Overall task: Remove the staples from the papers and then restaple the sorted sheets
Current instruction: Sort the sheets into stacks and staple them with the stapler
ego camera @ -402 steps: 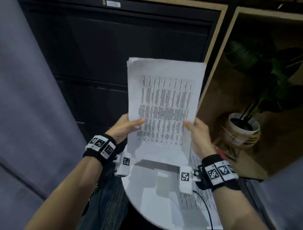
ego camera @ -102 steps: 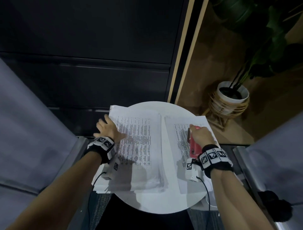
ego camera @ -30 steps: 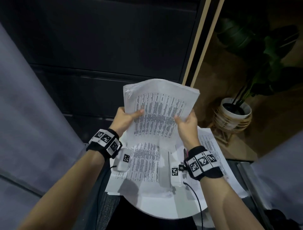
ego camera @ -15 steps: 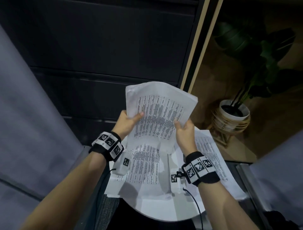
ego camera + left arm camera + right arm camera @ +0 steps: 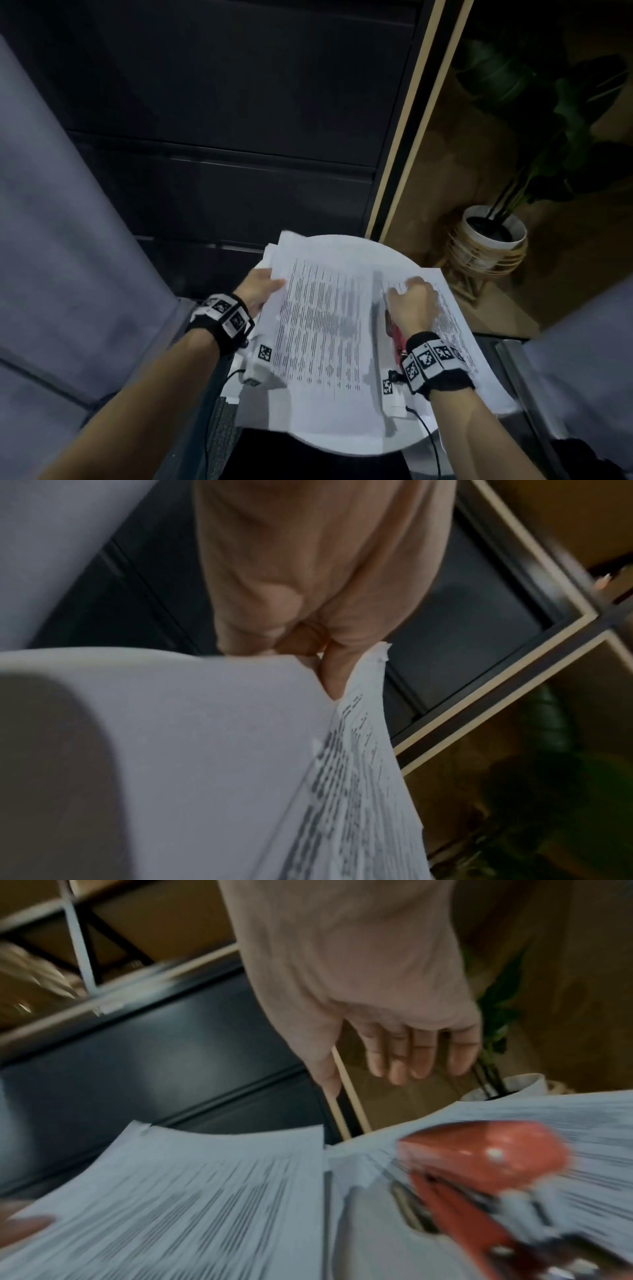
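Note:
A stack of printed sheets [image 5: 318, 325] lies on the left of the round white table [image 5: 363, 250]. My left hand [image 5: 270, 284] grips its left edge. In the left wrist view the thumb and fingers [image 5: 329, 674] pinch the stack [image 5: 205, 750]. My right hand [image 5: 407, 287] hovers over the right-hand sheets [image 5: 448, 315], just above a red stapler [image 5: 395, 337]. The right wrist view is blurred: the right hand [image 5: 394, 1069] has loosely curled fingers, holds nothing, and hangs clear of the stapler [image 5: 486, 1164].
A dark cabinet [image 5: 239, 137] stands right behind the table. A potted plant [image 5: 493, 236] sits on the floor at the back right. Grey upholstered seats flank the table on the left [image 5: 68, 240] and right [image 5: 582, 359].
The stack that both hands held up has come down onto the table. My right hand let go of it and moved right, over the stapler. The left hand still holds the edge.

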A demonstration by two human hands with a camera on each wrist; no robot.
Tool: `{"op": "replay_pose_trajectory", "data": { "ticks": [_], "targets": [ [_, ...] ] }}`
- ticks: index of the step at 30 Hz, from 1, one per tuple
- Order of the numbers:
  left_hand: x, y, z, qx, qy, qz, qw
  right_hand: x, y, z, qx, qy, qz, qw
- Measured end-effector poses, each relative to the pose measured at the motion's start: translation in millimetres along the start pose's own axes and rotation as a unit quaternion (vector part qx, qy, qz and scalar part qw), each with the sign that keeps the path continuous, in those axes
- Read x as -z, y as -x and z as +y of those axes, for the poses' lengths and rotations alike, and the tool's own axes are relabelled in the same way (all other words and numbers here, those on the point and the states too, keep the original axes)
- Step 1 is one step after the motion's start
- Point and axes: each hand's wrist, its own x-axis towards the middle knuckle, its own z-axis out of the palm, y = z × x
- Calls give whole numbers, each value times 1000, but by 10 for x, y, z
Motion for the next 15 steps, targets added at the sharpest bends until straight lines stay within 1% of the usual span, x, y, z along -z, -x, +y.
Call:
{"op": "replay_pose_trajectory", "data": {
  "ticks": [1,3,5,6,9,12,13,15],
  "targets": [
    [-7,-37,-142,16,-9,9,1000,-15,-33,91,-36,68,-13,997],
    [1,-64,-340,30,-15,15,999,-56,-89,253,-95,136,-79,983],
    [4,-68,-415,35,-6,6,999,-80,-116,346,-112,160,-140,971],
    [2,-56,-417,34,1,0,999,-98,-136,364,-111,159,-150,970],
    [-8,-14,-398,26,18,-15,999,-126,-151,328,-107,142,-133,975],
    [3,15,-387,18,22,-32,999,-109,-163,302,-91,78,-80,990],
    [8,20,-383,16,23,-35,999,-78,-180,277,-90,39,-64,993],
    [9,37,-367,6,20,-35,999,-8,-239,205,-94,-101,-35,990]
  ]
}}
